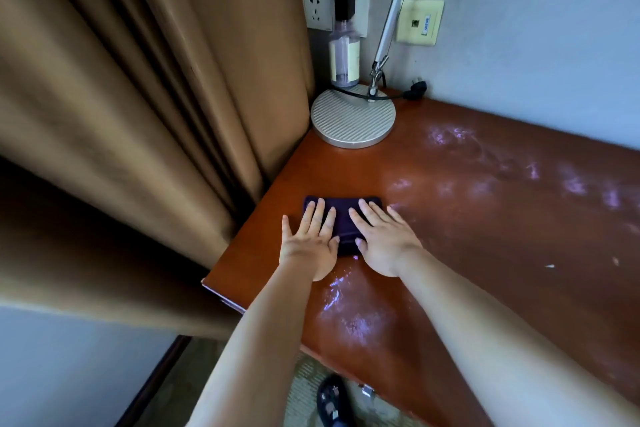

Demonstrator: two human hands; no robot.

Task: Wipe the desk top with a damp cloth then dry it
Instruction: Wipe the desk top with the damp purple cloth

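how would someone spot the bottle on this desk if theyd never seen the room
Go to the desk's far left corner, where the brown curtain meets the wall. Behind the round ribbed lamp base stands the clear bottle, under the wall sockets; it is the only see-through upright thing there, with a pale label.

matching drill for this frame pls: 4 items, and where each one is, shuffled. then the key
Things:
1. purple cloth
2. lamp base
3. clear bottle
4. black adapter

Places:
A. plugged into the wall socket
B. standing in the corner behind the lamp base
C. flat under the left hand and right hand
D. on the desk top near the curtain

Pairs: 1-C, 2-D, 3-B, 4-A
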